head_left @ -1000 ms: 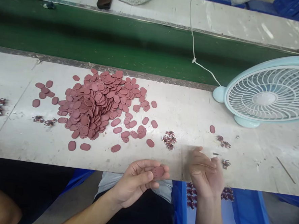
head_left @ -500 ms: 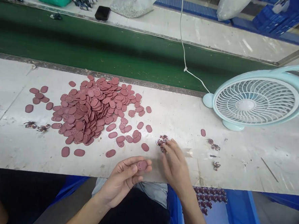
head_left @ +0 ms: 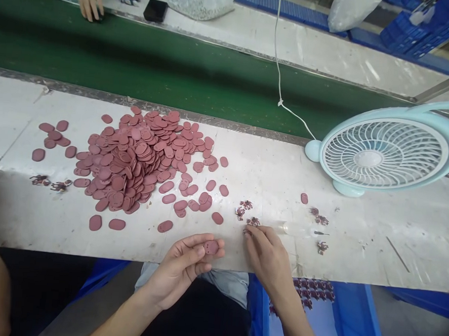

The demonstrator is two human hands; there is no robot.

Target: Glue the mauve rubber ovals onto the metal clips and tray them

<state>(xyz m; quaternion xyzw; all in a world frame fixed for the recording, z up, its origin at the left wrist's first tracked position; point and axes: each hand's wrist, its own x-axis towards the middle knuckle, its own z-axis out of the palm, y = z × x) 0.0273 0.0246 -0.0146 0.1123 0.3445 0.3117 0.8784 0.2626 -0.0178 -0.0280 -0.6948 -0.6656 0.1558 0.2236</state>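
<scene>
White and scuffed, the surface point(head_left: 255, 170) stretched across the middle of the frame, with a green band point(head_left: 215, 71) above it and a pale blue fan point(head_left: 367, 159) at the right. Left of centre lay a heap of oval discs point(head_left: 134, 157).

At bottom centre, the left hand point(head_left: 182, 272) held one maroon disc point(head_left: 211, 247) in a narrow grip, thumb at its left edge and fingers behind, the marked face showing. Its long axis seemed to run roughly left to right, though the thumb hid part of the outline.

What counted most, as I judged it, was where the small dark figures point(head_left: 253, 221) lay: up and to the right of the held disc, near it but apart, and right at the fingertips of the right hand point(head_left: 272, 259). That hand was clearly the nearer one, angled from the lower right with its fingers pointing up and left. Its grip looked narrow, but I could not tell whether a piece was pinched in it. Below, at the lower right, a blue bin point(head_left: 371, 319) held rows of similar figures.
</scene>
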